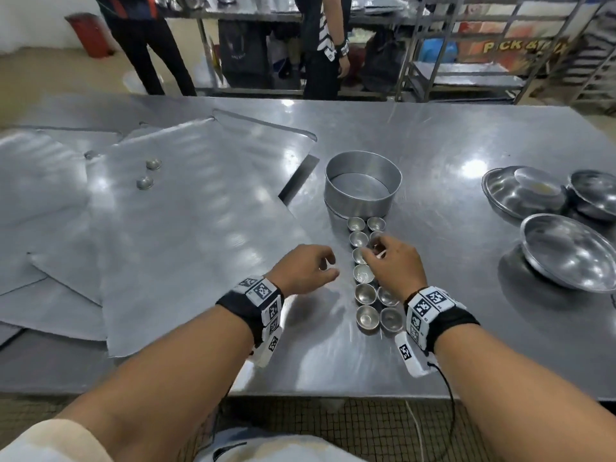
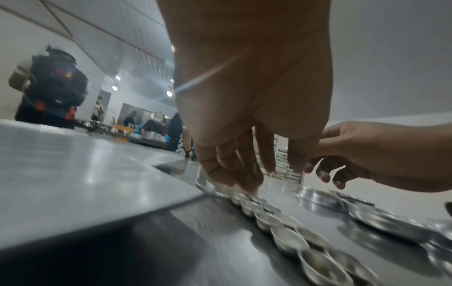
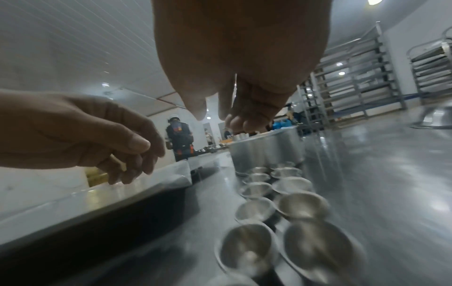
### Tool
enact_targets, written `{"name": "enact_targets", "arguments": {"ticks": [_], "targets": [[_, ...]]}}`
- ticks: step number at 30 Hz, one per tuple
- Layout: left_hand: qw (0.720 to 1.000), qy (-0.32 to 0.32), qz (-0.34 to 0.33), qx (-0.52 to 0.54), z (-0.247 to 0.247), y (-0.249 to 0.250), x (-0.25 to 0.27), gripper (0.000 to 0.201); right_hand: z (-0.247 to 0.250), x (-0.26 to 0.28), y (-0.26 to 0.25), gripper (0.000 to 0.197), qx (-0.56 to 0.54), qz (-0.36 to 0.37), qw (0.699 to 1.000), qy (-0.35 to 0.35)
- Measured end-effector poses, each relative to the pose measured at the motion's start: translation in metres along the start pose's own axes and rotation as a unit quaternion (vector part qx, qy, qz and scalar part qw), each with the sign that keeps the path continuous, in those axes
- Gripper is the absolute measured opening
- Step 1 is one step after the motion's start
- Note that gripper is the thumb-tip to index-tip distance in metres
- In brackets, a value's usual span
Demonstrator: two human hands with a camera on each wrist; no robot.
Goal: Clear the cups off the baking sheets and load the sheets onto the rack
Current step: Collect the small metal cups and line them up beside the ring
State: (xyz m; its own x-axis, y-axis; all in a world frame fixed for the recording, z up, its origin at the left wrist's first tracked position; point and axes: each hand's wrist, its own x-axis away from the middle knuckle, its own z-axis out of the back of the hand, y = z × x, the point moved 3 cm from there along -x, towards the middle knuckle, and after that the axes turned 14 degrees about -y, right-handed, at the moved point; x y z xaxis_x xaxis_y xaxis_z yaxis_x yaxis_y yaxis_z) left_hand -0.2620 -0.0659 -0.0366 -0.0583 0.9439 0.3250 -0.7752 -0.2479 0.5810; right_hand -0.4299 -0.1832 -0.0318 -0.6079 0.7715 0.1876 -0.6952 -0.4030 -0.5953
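Several small steel cups (image 1: 365, 293) stand upright in two columns on the steel table, in front of a round cake tin (image 1: 363, 188). My right hand (image 1: 375, 250) hovers over the middle of these columns with fingers loosely bent and nothing seen between them (image 3: 220, 116). My left hand (image 1: 328, 265) hangs just left of the cups, above the near right corner of the top baking sheet (image 1: 186, 235), with relaxed, empty fingers (image 2: 257, 174). Two more cups (image 1: 153, 164) (image 1: 144, 182) lie upside down on that sheet, far left. Other sheets (image 1: 40, 181) overlap beneath it.
Steel bowls (image 1: 566, 251) and a shallow plate (image 1: 523, 191) sit at the table's right. Tray racks (image 1: 466, 61) stand beyond the far right edge. Two people (image 1: 320, 45) stand behind the table. Bare steel lies between the cups and the bowls.
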Motion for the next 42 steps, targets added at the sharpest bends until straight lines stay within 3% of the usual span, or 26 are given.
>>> {"name": "enact_targets", "arguments": {"ticks": [6,9,17,23,30,34,37,42], "targets": [[0.995,-0.028,0.087,-0.04,0.088,-0.088,0.047,0.038,-0.043,-0.069,-0.11,0.04,0.107,0.07,0.971,-0.201],[0.989,-0.041,0.139,-0.032,0.123,-0.154,0.074,0.043,-0.073,-0.1,-0.164,0.045,0.115,0.09,0.957,-0.249],[0.971,0.014,0.24,0.019,0.202,-0.312,0.127,0.044,-0.158,-0.178,-0.288,0.044,0.14,0.129,0.937,-0.293],[0.957,0.092,0.269,0.055,0.249,-0.402,0.118,0.043,-0.211,-0.245,-0.353,0.042,0.167,0.142,0.932,-0.289],[0.958,0.158,0.22,0.095,0.284,-0.453,0.062,0.044,-0.245,-0.315,-0.4,0.041,0.172,0.149,0.939,-0.258],[0.959,0.149,0.203,0.126,0.283,-0.472,0.028,0.054,-0.264,-0.351,-0.416,0.042,0.183,0.161,0.936,-0.253],[0.961,0.139,0.202,0.13,0.274,-0.486,0.016,0.047,-0.278,-0.374,-0.424,0.044,0.183,0.169,0.934,-0.258],[0.951,0.179,0.194,0.162,0.266,-0.504,0.015,0.037,-0.306,-0.407,-0.439,0.052,0.194,0.193,0.92,-0.279]]}}
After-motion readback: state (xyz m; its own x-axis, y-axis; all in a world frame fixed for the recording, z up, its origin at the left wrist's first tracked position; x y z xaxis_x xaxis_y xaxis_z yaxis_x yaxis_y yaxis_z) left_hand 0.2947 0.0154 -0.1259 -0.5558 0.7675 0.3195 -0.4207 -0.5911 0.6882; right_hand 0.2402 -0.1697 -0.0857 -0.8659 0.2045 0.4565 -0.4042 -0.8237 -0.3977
